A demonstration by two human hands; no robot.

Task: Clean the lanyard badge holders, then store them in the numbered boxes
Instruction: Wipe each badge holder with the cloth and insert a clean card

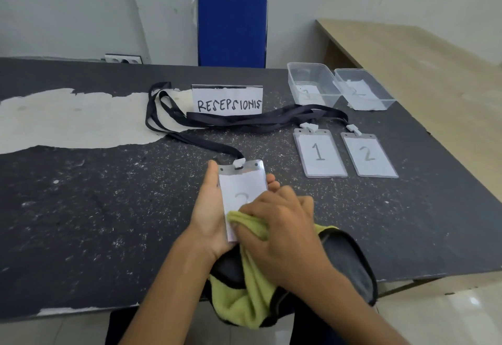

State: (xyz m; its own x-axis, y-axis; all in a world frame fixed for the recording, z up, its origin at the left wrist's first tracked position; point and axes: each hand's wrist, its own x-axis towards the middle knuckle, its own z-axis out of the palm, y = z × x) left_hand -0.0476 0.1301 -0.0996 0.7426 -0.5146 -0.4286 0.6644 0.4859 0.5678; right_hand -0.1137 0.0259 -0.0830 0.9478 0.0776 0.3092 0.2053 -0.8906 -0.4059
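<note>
The badge holder [241, 184] lies flat in my left hand [207, 208], which grips its edges so it cannot slip, just over the bench [81, 208]. My right hand [279, 227] clenches the yellow cloth [244, 290], pressing it on the lower face.

Left hand [209, 210] palm up, fingers cupped; right hand [282, 229] curled, knuckles up.

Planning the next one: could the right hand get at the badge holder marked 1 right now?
Probably yes: badge holder 1 lies uncovered on the table ahead, though the right hand grips the cloth.
</note>
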